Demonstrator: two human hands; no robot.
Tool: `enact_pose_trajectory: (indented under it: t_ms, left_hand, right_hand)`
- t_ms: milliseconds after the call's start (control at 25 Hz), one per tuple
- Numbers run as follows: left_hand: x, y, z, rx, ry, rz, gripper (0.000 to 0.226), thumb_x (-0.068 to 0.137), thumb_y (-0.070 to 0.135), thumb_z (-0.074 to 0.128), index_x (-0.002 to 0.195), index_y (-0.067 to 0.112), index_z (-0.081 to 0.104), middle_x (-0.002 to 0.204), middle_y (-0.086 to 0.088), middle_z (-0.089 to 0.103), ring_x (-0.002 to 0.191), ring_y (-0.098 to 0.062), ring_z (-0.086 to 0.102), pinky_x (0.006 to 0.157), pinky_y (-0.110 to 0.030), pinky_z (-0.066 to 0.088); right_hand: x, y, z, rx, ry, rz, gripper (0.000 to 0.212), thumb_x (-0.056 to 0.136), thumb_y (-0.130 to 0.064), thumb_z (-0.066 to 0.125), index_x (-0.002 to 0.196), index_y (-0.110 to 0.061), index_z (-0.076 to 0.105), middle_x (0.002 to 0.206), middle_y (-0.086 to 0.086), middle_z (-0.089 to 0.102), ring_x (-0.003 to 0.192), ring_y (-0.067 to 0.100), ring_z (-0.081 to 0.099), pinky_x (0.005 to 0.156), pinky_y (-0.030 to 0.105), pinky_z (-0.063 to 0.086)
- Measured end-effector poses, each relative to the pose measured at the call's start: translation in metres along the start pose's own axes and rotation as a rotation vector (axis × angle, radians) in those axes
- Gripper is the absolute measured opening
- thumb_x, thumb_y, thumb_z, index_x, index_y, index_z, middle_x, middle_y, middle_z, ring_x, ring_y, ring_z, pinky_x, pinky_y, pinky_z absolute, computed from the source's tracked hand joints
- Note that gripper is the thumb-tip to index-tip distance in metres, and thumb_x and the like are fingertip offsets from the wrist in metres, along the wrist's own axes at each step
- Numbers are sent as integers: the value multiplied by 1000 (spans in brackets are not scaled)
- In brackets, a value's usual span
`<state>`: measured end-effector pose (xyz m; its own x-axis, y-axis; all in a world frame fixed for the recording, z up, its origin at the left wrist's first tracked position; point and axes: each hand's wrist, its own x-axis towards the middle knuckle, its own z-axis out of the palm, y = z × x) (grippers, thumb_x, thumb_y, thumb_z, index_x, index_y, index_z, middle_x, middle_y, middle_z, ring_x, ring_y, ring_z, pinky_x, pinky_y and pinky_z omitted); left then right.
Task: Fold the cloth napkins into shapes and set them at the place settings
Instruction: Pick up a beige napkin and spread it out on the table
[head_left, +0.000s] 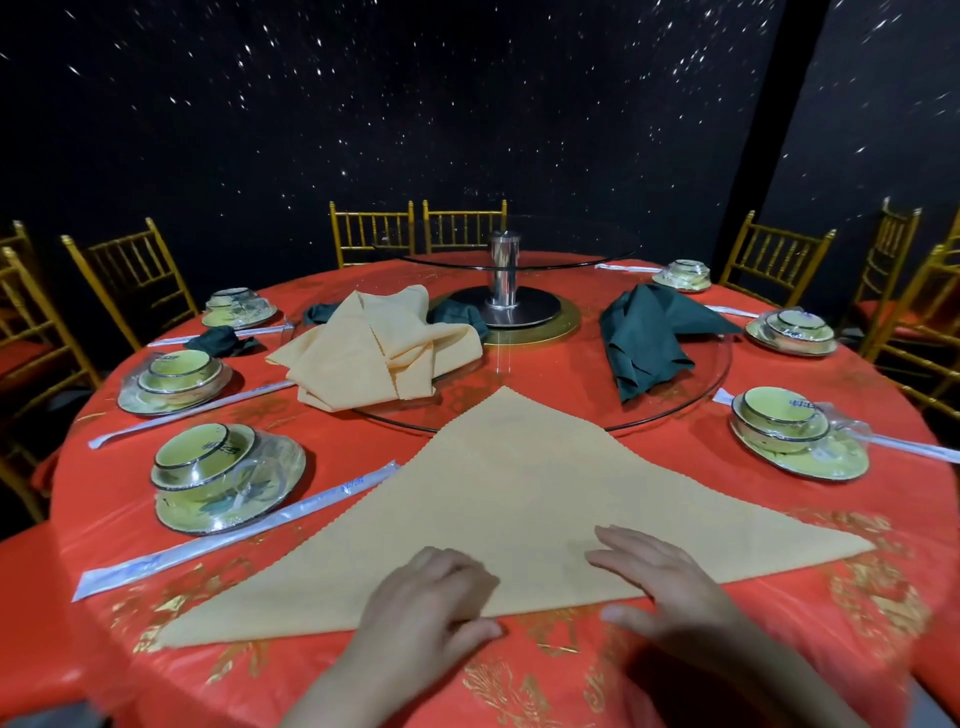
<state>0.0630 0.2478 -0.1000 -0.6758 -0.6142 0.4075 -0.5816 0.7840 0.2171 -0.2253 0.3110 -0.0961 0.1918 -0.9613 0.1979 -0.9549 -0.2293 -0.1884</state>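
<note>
Two napkin heaps, beige heap (374, 348) and dark green heap (644, 332), lie on the glass turntable (701, 374) beyond the triangle-folded napkin (519, 493) at the near table edge. Wrapped chopsticks (234, 538) lie just beside its left side. The apex points away; the long fold runs left-right. The right hand (665, 577) rests flat, fingers released. The left hand (426, 597) curves over the fold; whether it grips cannot be told.

Far wall (467, 104): black, speckled with white points. Gold slat-back chairs (371, 231) ring a round table (810, 639) with a red, gold-printed cover. Glass turntable (696, 384) at centre.
</note>
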Motion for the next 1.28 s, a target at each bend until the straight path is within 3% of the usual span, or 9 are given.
enact_pose_trajectory:
  t_ms: [120,280,440,560,720,880,1080,1200,1280]
  left_hand:
    - [-9,-14,-5,51,-69,2,30,78,61,47,86,37,62,85,24,61,78,1,59,57,-14,45]
    - [-9,-4,-6,78,-33,18,24,79,51,49,75,34,66,84,21,64,73,-5,62,52,-16,48]
    - [5,26,-4,76,-28,-63,30,84,49,42,97,34,65,108,16,64,99,-11,61,83,-28,49]
    - [33,43,7,5,-119,-268,64,83,48,9,131,32,49,145,13,40,139,-15,28,112,-39,21]
    - [42,42,29,92,-307,-281,80,74,50,-9,148,35,18,158,10,10,145,-15,4,114,-49,8]
    - [40,42,32,139,-440,-292,58,95,56,14,149,38,5,159,9,-3,145,-15,-7,114,-53,-1]
    - [45,45,27,175,-526,-299,58,95,54,24,149,35,10,159,5,-3,145,-19,-9,113,-56,0]
    - [71,64,24,126,-487,-349,48,93,47,34,135,24,37,156,-3,11,144,-29,0,109,-59,6]
    - [93,83,33,67,-353,-282,48,96,38,33,139,18,37,157,-5,13,145,-25,4,112,-52,6]
  right_hand:
    - [-4,8,4,11,105,-47,45,92,-67,24,102,-37,55,108,-12,67,102,2,53,78,29,55]
    - [-6,-12,5,-77,101,-93,57,96,-60,18,104,-32,67,111,-10,69,103,6,62,89,24,46]
    - [-7,-49,28,-105,9,-105,48,94,-47,30,129,-26,55,137,-11,51,128,4,45,101,30,28]
    - [-2,-58,26,-145,20,-51,52,85,-42,38,130,-22,56,138,-7,51,131,6,41,102,30,26]
    - [-2,-62,34,-168,-124,-34,53,97,-45,23,129,-20,57,136,-7,53,130,7,43,101,30,26]
    - [-11,-48,21,-181,-268,95,71,95,-62,8,134,-20,51,138,-8,51,129,6,44,105,28,20]
    - [-36,-11,5,-121,-217,112,113,55,-83,-24,150,-22,-8,145,-12,-23,139,6,-21,110,20,-17]
    - [-36,-13,2,-68,-228,197,96,73,-80,-10,151,-24,-3,150,-14,-19,141,5,-19,114,25,-12]
    - [-35,-18,2,-50,-214,225,73,89,-61,7,151,-23,1,157,-8,-11,143,7,-15,114,25,-11]
